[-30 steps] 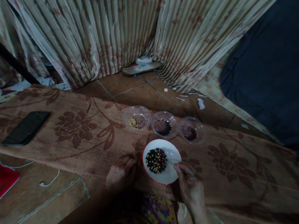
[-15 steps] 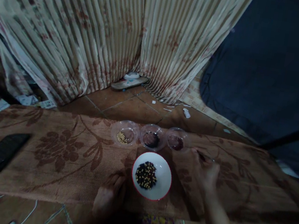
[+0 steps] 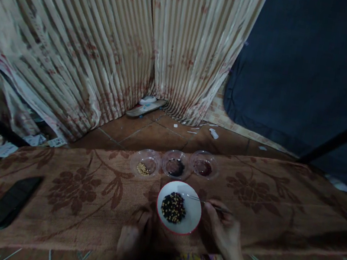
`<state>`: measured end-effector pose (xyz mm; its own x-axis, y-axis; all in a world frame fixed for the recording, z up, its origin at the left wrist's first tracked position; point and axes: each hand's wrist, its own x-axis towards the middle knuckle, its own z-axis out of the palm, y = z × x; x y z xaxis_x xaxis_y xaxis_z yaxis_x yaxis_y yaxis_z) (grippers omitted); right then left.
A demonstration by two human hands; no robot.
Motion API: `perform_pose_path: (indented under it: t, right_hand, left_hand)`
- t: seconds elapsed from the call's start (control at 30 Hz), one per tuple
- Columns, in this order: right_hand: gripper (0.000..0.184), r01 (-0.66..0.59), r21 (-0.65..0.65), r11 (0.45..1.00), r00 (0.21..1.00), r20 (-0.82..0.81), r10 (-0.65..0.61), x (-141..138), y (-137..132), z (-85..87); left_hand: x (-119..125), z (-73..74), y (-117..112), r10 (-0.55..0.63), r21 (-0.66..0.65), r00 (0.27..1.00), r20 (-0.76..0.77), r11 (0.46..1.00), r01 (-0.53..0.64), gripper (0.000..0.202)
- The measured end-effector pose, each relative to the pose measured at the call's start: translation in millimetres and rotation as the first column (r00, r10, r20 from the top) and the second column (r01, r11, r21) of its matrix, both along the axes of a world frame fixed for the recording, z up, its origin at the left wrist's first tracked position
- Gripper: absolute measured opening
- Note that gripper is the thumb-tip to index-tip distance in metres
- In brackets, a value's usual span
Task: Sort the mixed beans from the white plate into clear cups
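Observation:
A white plate with a red rim point(image 3: 191, 221) lies on a brown flowered cloth point(image 3: 79, 185) and holds a pile of mixed dark and pale beans point(image 3: 173, 207). My right hand point(image 3: 222, 230) is just right of the plate, pinching thin metal tweezers point(image 3: 201, 201) whose tips reach over the plate's upper right edge. My left hand point(image 3: 133, 234) rests on the cloth at the plate's lower left, fingers curled. Behind the plate stand three clear cups in a row: one with pale beans point(image 3: 144, 165), one with dark beans point(image 3: 175, 164), one with reddish beans point(image 3: 204, 165).
A black phone point(image 3: 8, 204) lies on the cloth at the far left. Striped curtains point(image 3: 108, 40) hang behind, with a sandal point(image 3: 147, 106) on the tiled floor below them. A dark blue mat point(image 3: 308, 68) fills the upper right.
My right hand came back from beside the reddish-bean cup to the plate's right edge, tweezers again over the plate. The view has shifted; my left hand stays put.

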<state>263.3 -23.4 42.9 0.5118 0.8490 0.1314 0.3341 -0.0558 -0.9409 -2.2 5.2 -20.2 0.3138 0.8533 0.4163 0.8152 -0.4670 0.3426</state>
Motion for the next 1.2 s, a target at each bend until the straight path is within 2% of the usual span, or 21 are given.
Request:
perform_pose_path:
  t: [0.13, 0.23, 0.37, 0.5, 0.57, 0.67, 0.77, 0.87, 1.03, 1.1, 1.2]
  right_hand:
    - [0.036, -0.088, -0.043, 0.995, 0.993, 0.070, 0.091, -7.0, -8.6, 3.1]
    - [0.032, -0.180, -0.088, 0.980, 0.973, 0.127, 0.191, -15.0, -8.8, 10.1]
    - [0.029, -0.342, -0.089, 0.936, 0.933, 0.086, 0.349, -40.8, -5.7, 20.3]
    - [0.027, -0.434, -0.074, 0.898, 0.894, 0.092, 0.439, -63.3, 2.0, 22.5]
    - [0.026, -0.392, -0.114, 0.913, 0.900, 0.161, 0.406, -62.3, 5.4, 20.6]
    - [0.026, -0.225, -0.142, 0.964, 0.936, 0.244, 0.254, -47.0, 5.8, 17.9]
    - [0.029, -0.105, -0.128, 0.986, 0.957, 0.257, 0.135, -32.7, 0.8, 18.3]
    - [0.032, -0.127, -0.080, 0.989, 0.962, 0.233, 0.142, -37.0, -3.9, 20.2]
    - [0.025, -0.281, -0.070, 0.957, 0.928, 0.235, 0.290, -71.2, 4.2, 21.0]
    - [0.021, -0.272, -0.084, 0.959, 0.922, 0.263, 0.284, -76.4, 11.9, 21.2]
    - [0.021, -0.159, -0.104, 0.982, 0.927, 0.328, 0.185, -66.9, 19.7, 23.8]
  left_hand:
    - [2.0, 5.2, -0.9, 0.050, -0.056, 0.998, -0.032, 0.997, -0.052, 0.021]
    - [2.7, 11.7, -1.5, 0.043, -0.137, 0.997, -0.059, 0.989, -0.051, 0.017]
    - [3.1, 21.8, -3.5, 0.038, -0.233, 0.995, -0.097, 0.971, -0.060, 0.017]
    - [3.0, 27.1, -4.6, 0.031, -0.269, 0.992, -0.124, 0.961, -0.064, 0.017]
    - [2.8, 27.9, -3.9, 0.022, -0.286, 0.992, -0.127, 0.957, -0.058, 0.017]
    - [2.9, 27.8, -2.2, 0.008, -0.294, 0.992, -0.129, 0.955, -0.046, 0.017]
    - [3.5, 27.3, -1.2, 0.004, -0.297, 0.988, -0.153, 0.953, -0.050, 0.018]
    - [3.5, 27.0, -0.9, 0.003, -0.295, 0.984, -0.178, 0.954, -0.056, 0.018]
    - [2.0, 28.8, -1.4, -0.031, -0.269, 0.989, -0.145, 0.963, -0.010, 0.018]
    - [1.5, 30.7, -2.4, -0.048, -0.260, 0.992, -0.117, 0.966, 0.016, 0.018]
    - [1.0, 33.1, -4.5, -0.051, -0.222, 0.995, -0.084, 0.974, 0.031, 0.017]
